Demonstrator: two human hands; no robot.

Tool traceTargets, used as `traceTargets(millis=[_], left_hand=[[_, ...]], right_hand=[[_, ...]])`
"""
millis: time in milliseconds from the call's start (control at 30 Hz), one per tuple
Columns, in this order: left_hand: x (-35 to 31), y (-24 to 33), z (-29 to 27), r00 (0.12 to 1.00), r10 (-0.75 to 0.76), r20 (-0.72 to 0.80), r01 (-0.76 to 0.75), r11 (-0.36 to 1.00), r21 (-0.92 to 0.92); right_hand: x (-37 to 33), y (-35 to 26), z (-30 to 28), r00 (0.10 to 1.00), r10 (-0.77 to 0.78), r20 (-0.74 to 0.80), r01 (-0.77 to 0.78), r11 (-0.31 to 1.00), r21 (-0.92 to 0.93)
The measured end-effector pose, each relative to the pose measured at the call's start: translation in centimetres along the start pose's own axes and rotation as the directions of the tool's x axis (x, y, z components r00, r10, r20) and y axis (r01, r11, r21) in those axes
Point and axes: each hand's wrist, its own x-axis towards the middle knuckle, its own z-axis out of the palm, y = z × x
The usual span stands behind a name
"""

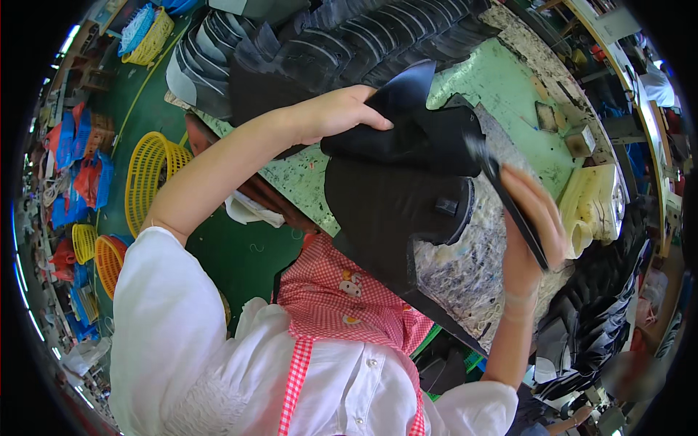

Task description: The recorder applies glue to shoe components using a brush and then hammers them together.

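Note:
My left hand (347, 116) grips a folded black piece of sheet material (414, 134) at its left end, thumb on top. A pointed, shiny flap of it stands up beside the fingers. Under it lies a larger curved black piece (385, 211), with a small dark block (446, 206) resting on it. In my right hand (534, 214) is a long, flat, dark thing (518, 214), held at a slant with its upper end by the folded piece's right edge. Motion blurs that end, so whether they touch is unclear.
Rows of overlapping black curved pieces (363, 47) lie at the table's far side. A crusted whitish board (472, 265) lies under the work on the green tabletop (520, 87). Cream rolled material (592, 203) and more black pieces (592, 312) sit right. A yellow basket (138, 185) stands left.

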Motion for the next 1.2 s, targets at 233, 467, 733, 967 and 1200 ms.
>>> traceTargets(millis=[233,467,733,967,1200], left_hand=[[0.3,-1.1,0.0,0.995,0.101,0.019,-0.101,0.995,0.005],[0.4,4.2,-2.5,0.958,0.285,-0.028,-0.275,0.892,-0.359],[21.8,10.4,4.4,0.147,0.985,-0.084,-0.487,0.147,0.861],[17.7,6.5,7.4,0.199,0.926,0.322,-0.596,-0.147,0.790],[-1.0,2.1,3.6,0.594,0.588,0.549,-0.775,0.235,0.587]], right_hand=[[-3.3,0.6,-0.6,0.955,0.196,0.221,-0.207,0.978,0.026],[-8.3,3.8,-9.0,0.670,0.693,-0.266,-0.595,0.716,0.365],[-8.4,7.5,-13.9,0.651,0.535,-0.538,-0.579,0.809,0.103],[-8.5,9.4,-15.4,0.637,0.547,-0.543,-0.735,0.642,-0.216],[-10.1,9.7,-14.4,0.760,0.530,-0.375,-0.625,0.753,-0.204]])
